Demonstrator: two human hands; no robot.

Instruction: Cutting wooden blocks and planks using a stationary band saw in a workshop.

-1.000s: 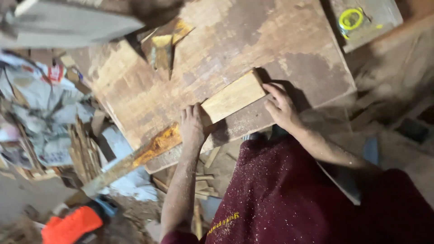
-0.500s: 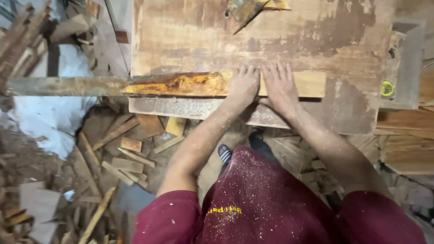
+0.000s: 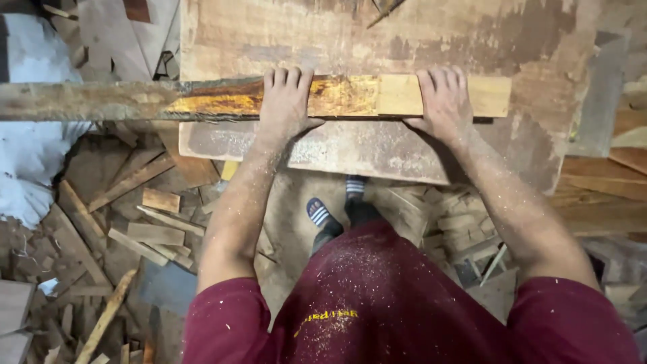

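Our hands have slid apart since half a second ago, when they sat side by side on the plank; our view has hardly turned.

We start with the biggest thing, the wooden workbench [image 3: 377,40]. Its top is worn and stained. Across its front lies the long wooden plank [image 3: 350,96], flat, and its left end sticks out far past the bench, over the floor. That long free end could tip or swing if we press unevenly, and the plank could slide off. Sawdust lies on the bench and on our arms, so the wood may slip under our palms.

Our left hand [image 3: 286,101] lies flat on the middle of the plank, with its fingers close together and pointing away from us. Our right hand [image 3: 443,101] lies flat near the plank's right end, with its fingers a little spread. Neither hand pinches anything; both just press down.

Below us the floor is covered with wood scraps [image 3: 128,209], and we could trip on them. Our sandalled feet [image 3: 337,209] stand close to the bench with bare toes, so a falling plank could hurt them. Something white and crumpled [image 3: 30,175], maybe cloth or plastic, lies at the left; we cannot tell which.
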